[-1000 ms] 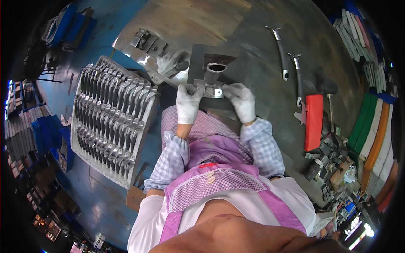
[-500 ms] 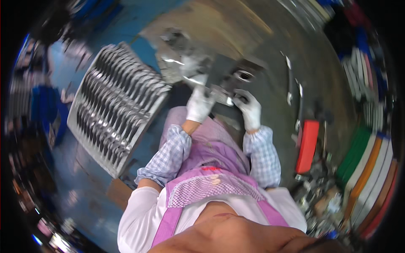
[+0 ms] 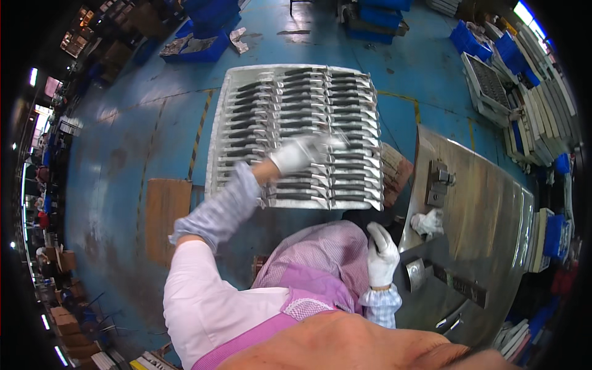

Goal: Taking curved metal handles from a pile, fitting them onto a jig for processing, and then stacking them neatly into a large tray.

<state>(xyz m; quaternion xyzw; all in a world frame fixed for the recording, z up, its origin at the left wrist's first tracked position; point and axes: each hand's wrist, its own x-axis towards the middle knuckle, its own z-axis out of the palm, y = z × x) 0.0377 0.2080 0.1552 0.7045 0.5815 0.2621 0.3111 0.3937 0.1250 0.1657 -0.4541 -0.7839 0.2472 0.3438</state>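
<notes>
Worktop [image 3: 478, 194] now sits right, so I log work shifting to the handle tray [image 3: 296, 204]: left hand [image 3: 297, 155] blurred over it, right hand [image 3: 383, 256] near worktop, both grips unclear.

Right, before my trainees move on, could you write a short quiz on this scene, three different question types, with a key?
1. The white-gloved left hand is over:
A) the pink-purple apron
B) the pale rectangular tray
C) a green plastic bucket

2. True or false: the black-handled silver metal parts in the tray lie in four columns.

3. What lies crumpled near the edge of the shiny grey metal table?

Key:
1. B
2. False; there are three columns.
3. A white fabric item, perhaps a glove.
</notes>
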